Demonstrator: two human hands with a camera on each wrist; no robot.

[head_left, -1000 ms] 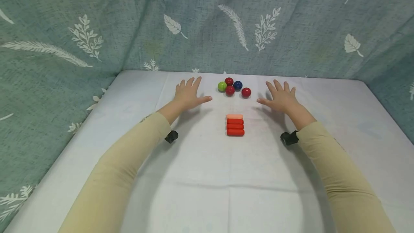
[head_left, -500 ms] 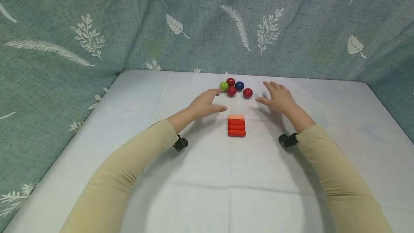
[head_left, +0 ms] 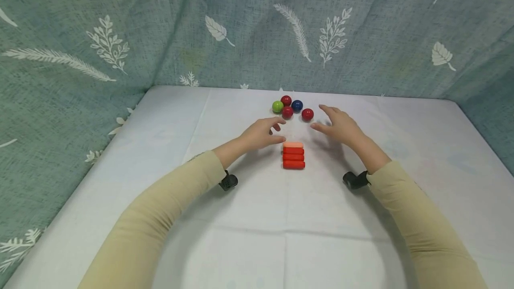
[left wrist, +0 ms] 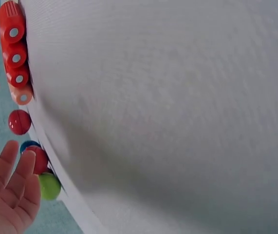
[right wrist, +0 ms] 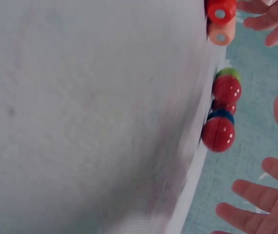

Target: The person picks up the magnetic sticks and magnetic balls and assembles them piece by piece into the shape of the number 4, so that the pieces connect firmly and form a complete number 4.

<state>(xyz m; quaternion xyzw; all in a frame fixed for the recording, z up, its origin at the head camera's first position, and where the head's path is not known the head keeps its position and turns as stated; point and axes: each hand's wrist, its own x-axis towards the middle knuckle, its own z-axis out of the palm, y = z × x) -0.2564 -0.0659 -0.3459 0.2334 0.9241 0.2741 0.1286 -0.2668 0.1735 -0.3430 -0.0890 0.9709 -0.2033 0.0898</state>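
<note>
In the head view my left hand (head_left: 259, 135) hovers left of a row of short cylinders, fingers relaxed and slightly bent, thumb tip close to the row's far end. Three bright red cylinders (head_left: 293, 157) and one peach cylinder (head_left: 293, 145) lie side by side; the wrist views show a pale round dot on their ends. Behind them sit glossy balls: a green ball (head_left: 277, 106), a blue ball (head_left: 297, 105) and three red ones, among them a red ball (head_left: 307, 114) set to the right. My right hand (head_left: 340, 126) hovers right of that ball, fingers spread and holding nothing.
A white cloth (head_left: 257, 244) with fold creases covers the table. Green-grey fabric (head_left: 249, 35) with white leaf prints hangs behind it and at the sides. Each wrist carries a small black camera, such as the left camera (head_left: 229, 182).
My left hand has moved right and nearer the viewer, from the table's far left to beside the cylinders, its fingers less spread. The right hand has shifted slightly left. Balls and cylinders stay put.
</note>
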